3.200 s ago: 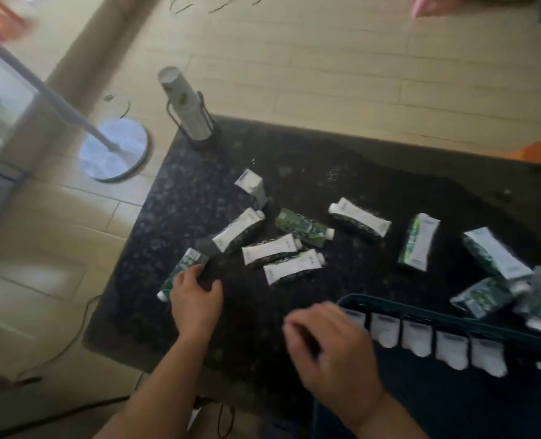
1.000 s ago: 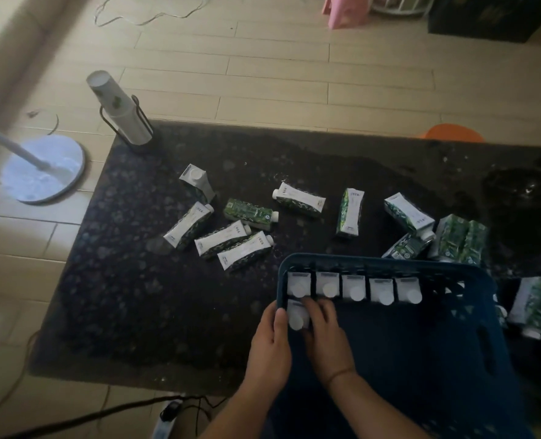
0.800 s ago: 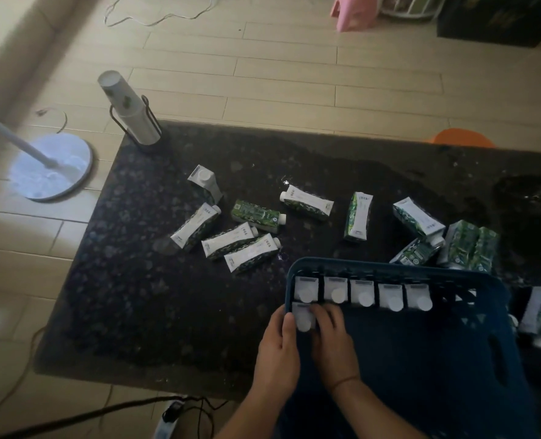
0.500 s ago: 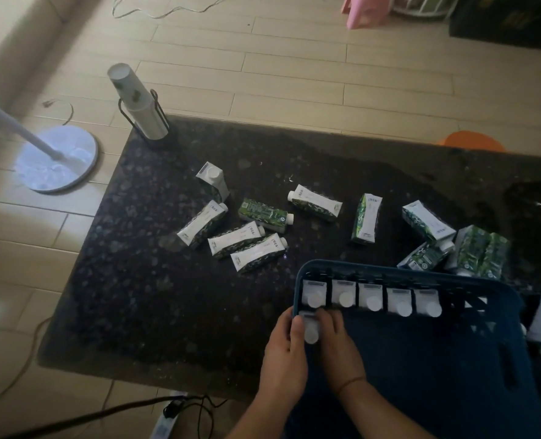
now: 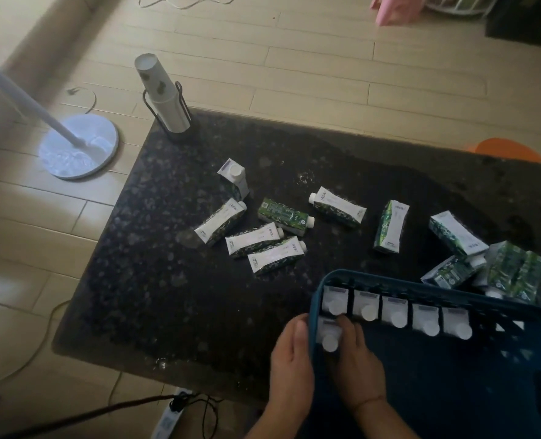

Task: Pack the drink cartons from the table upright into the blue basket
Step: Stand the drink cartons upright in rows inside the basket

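carton (image 5: 328,335) number six is being seated upright at the blue basket (image 5: 421,285)'s near-left corner, pinched by the right hand (image 5: 356,362); left hand (image 5: 291,359) lies flat outside the wall. next, i judge, fetch a loose carton (image 5: 275,254) from mid-table (image 5: 167,296).

Dim, soft-focus table (image 5: 167,280) against brighter floor (image 5: 294,74); wide-angle edge curvature.

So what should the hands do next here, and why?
Probably let go and reach for a lying carton: the sixth carton already stands upright in the basket corner, with the left hand outside the wall and the right hand beside it.
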Motion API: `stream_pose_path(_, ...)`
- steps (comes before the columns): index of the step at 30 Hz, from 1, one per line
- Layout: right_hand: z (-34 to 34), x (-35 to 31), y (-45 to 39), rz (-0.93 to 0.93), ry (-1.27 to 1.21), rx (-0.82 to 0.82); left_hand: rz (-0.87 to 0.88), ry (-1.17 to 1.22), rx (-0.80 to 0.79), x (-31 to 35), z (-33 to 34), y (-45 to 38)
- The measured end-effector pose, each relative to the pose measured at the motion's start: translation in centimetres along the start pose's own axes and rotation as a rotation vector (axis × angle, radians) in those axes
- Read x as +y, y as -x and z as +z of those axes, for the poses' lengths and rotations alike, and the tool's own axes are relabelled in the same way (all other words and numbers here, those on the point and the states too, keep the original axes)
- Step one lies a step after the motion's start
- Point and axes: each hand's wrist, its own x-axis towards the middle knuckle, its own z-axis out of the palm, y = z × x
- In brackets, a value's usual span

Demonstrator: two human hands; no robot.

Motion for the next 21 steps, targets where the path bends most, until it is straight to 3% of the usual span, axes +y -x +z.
stream_pose_path(3, -1.6, -0.4, 1.6, -0.002, 0.165, -0.063, 0.122, -0.111, 0.197, 1.3, -2.0, -2.6)
stream_pose_path(6, -3.4, -1.1, 3.3, 0.024, 0.224, -0.004, 0.259, -0.384, 0.318, 2.4, -3.8, -7.4)
stream_pose_path(10, -5.9, -2.5, 3.5, -0.03, 0.024, 0.224, 0.304, -1.033, 0.117, 3.4, -4.2, -12.9)
stream_pose_path(12, -6.7, -2.9, 2.7, -0.113, -0.077, 0.376, 0.334, -1.247, 0.032, 3.0, -4.3, -14.6)
stream_pose_path(14, -7.6, -3.8, 1.9, -0.172, -0.102, 0.402, 0.416, -1.436, 0.015, 2.4, -4.2, -15.6)
stream_pose_path(17, -8.4, -4.9, 0.5, -0.236, -0.092, 0.417, 0.442, -1.552, 0.089, 1.7, -4.3, -17.0)
stream_pose_path(21, -9.1, -5.0, -1.4, -0.306, -0.076, 0.391, 0.475, -1.472, 0.173, 1.9, -4.4, -18.3)
